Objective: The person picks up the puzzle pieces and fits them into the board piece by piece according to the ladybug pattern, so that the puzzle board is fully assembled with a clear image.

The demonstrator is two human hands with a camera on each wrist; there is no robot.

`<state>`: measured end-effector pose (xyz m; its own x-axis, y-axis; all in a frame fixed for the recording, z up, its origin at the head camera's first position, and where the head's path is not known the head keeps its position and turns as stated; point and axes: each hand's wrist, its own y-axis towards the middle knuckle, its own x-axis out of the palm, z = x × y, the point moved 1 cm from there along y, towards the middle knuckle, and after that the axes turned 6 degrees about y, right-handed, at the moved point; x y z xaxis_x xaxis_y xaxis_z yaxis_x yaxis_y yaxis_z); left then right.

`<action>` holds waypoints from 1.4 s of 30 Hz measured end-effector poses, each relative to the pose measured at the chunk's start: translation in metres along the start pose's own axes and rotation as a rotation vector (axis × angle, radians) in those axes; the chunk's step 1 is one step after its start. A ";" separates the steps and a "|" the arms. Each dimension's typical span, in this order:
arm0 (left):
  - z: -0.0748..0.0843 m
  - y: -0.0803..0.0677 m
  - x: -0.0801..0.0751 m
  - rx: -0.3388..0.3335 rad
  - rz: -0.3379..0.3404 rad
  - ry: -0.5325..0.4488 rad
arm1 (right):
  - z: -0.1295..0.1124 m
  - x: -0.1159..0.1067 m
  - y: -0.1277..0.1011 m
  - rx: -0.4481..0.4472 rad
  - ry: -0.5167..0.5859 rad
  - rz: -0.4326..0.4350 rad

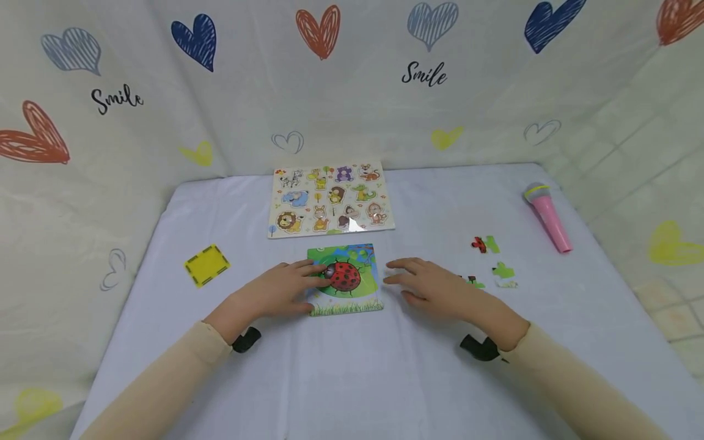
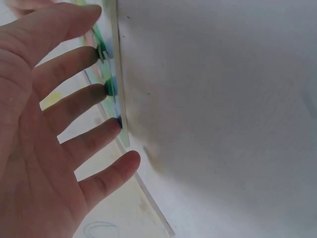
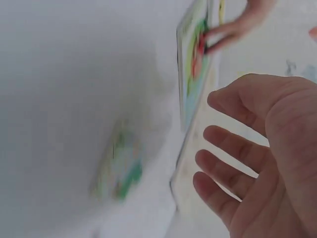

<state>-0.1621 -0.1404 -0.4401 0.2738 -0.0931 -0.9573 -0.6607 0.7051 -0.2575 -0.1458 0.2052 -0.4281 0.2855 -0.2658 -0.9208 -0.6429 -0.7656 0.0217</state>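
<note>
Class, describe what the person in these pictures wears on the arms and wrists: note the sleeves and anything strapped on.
Both arms wear long, plain cream-beige sleeves ending at the wrists. A small black device sits under each wrist, at the left cuff and the right cuff. The left hand and right hand are bare: no gloves, no rings visible.

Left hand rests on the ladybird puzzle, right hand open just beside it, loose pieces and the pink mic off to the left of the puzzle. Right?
One thing is wrong: the loose pieces and the pink mic lie to the right of the ladybird puzzle, past the right hand, as the head view shows. The rest holds: the left hand rests on the puzzle, and the right hand is open just beside it.
</note>
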 end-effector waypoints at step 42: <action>0.003 0.002 0.001 -0.063 0.021 -0.042 | 0.140 -0.057 -0.070 0.523 0.132 -0.030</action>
<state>-0.1607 -0.1371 -0.4413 0.2877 -0.0481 -0.9565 -0.7086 0.6612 -0.2463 -0.2159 0.3559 -0.4315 0.3740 -0.3454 -0.8607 -0.8918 -0.3886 -0.2316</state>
